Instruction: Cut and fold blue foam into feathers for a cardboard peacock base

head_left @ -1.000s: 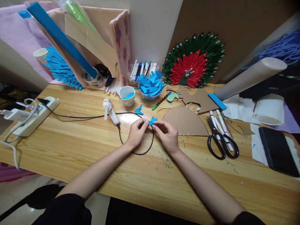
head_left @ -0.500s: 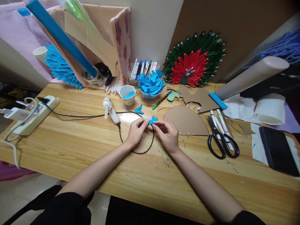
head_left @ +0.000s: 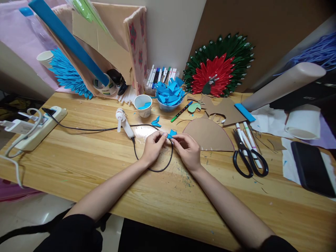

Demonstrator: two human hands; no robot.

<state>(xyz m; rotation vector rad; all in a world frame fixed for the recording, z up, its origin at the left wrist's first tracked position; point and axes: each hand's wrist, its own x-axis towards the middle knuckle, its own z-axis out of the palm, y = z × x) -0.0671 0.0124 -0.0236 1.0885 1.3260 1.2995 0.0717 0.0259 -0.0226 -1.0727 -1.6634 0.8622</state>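
Between my two hands is a small blue folded piece [head_left: 172, 133], paper or ribbon; I cannot tell which. My left hand [head_left: 154, 145] pinches its left end between thumb and finger. My right hand [head_left: 188, 150] pinches its right side, fingers curled. Just beyond them on the table lie finished-looking blue folded petals [head_left: 156, 121]. A white glue gun [head_left: 125, 124] stands to the left, its black cable [head_left: 160, 171] looping under my hands. Behind are a paper cup [head_left: 143, 106] with blue pieces and a clear bowl [head_left: 170, 106] heaped with blue pieces.
A brown cardboard half-disc [head_left: 207, 134] lies right of my hands. Farther right are black-handled scissors [head_left: 243, 157], markers [head_left: 250, 138] and a dark phone [head_left: 312, 168]. A power strip [head_left: 42, 127] sits at left. A red and green petal fan [head_left: 217, 68] leans at the back.
Both hands stay in almost the same place, still pinching the blue piece. The blue piece has shifted very slightly between the fingers.
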